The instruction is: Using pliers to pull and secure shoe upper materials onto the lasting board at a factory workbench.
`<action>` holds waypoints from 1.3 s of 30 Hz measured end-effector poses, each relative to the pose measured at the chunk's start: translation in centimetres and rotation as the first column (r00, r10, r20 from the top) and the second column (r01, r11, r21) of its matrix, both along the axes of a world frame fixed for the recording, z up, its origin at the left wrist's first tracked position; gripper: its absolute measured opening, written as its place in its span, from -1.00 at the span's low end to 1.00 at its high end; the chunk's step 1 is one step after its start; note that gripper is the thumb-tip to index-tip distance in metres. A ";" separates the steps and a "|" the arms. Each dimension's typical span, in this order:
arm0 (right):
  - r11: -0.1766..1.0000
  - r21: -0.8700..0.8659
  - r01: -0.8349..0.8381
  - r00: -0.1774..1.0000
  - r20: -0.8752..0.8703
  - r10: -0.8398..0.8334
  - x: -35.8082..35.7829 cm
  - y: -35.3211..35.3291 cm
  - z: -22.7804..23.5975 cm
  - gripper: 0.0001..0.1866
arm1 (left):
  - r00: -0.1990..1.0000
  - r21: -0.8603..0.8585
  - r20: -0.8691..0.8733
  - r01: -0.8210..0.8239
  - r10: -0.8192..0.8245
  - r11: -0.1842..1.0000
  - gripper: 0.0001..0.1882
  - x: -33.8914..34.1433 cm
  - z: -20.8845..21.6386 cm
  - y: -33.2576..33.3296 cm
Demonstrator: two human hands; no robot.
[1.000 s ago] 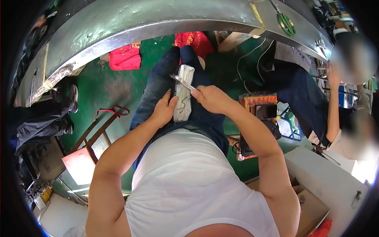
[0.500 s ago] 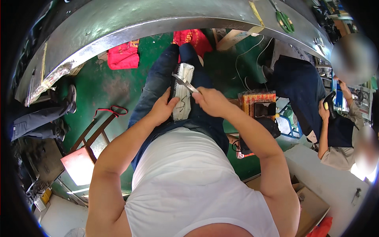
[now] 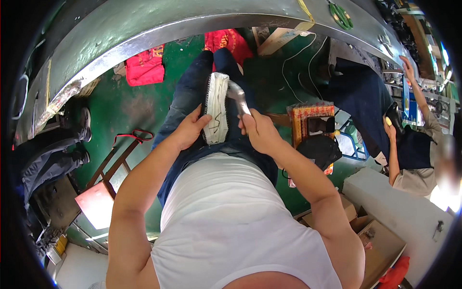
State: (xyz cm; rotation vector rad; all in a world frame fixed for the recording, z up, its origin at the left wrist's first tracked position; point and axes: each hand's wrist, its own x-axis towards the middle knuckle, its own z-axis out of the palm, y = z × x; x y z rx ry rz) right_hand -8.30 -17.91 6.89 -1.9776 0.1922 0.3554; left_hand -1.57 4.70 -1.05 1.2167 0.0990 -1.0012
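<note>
A shoe upper on a last (image 3: 216, 108) lies sole side up across my thighs, its pale underside showing dark marker strokes and a dark gathered edge along the left. My left hand (image 3: 190, 129) is closed on its lower left side, thumb on the pale face. Closed around the handle of a silver metal hand tool with a curved head (image 3: 237, 94), my right hand (image 3: 263, 132) is just right of the shoe. The tool's head is beside the shoe's upper right edge; whether they touch is unclear, as is whether it is a hammer or pincers.
A metal-edged bench (image 3: 192, 24) curves across the front, carrying green-handled scissors (image 3: 340, 17). On the right are a black bag (image 3: 318, 150) by a patterned stack and a co-worker holding a black shoe (image 3: 395, 115). A wooden chair (image 3: 98, 195) stands left, near another person's legs.
The silver tool has moved from over the shoe's pale face to its right side, with my right hand shifting slightly right and down. My left hand still holds the shoe.
</note>
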 end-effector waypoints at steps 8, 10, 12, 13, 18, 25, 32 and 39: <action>0.998 -0.038 0.052 0.995 -0.080 -0.055 0.4 0.0 -0.8 -0.45 | 1.000 -0.014 0.010 -0.019 0.019 1.000 -0.45 -0.1 -1.2 0.3; 0.978 -0.179 -0.109 0.987 -0.134 0.086 0.8 0.5 -3.2 -0.47 | 1.000 -0.007 0.022 -0.008 0.008 1.000 -0.45 0.2 -1.3 0.0; 0.926 -0.232 -0.296 0.925 -0.313 0.217 2.2 0.4 -2.3 -0.49 | 0.999 -0.001 0.033 -0.002 0.003 1.000 -0.45 0.4 -1.3 -0.2; 0.926 -0.231 -0.298 0.923 -0.315 0.219 2.1 0.4 -1.9 -0.49 | 1.000 0.024 -0.016 -0.022 0.023 0.999 -0.45 0.2 -1.0 0.0; 0.937 -0.329 -0.115 0.992 0.013 0.127 0.6 0.5 -5.1 -0.48 | 0.999 0.092 -0.032 -0.038 0.041 0.995 -0.45 0.1 1.9 -0.8; 0.759 -0.564 -0.325 0.917 0.007 0.398 -0.2 1.0 -3.2 -0.52 | 0.996 -0.020 -0.078 -0.033 0.031 0.999 -0.43 0.3 -0.8 -0.3; 0.970 -0.195 -0.142 0.979 -0.173 0.109 -0.5 0.2 -3.2 -0.43 | 0.987 -0.053 -0.156 -0.055 0.046 0.997 -0.47 0.7 -1.0 0.1; 0.974 0.167 0.155 0.953 -0.285 -0.103 0.9 -1.8 -4.0 -0.49 | 0.992 0.492 -0.041 0.123 -0.118 0.862 -0.31 3.7 1.6 -2.8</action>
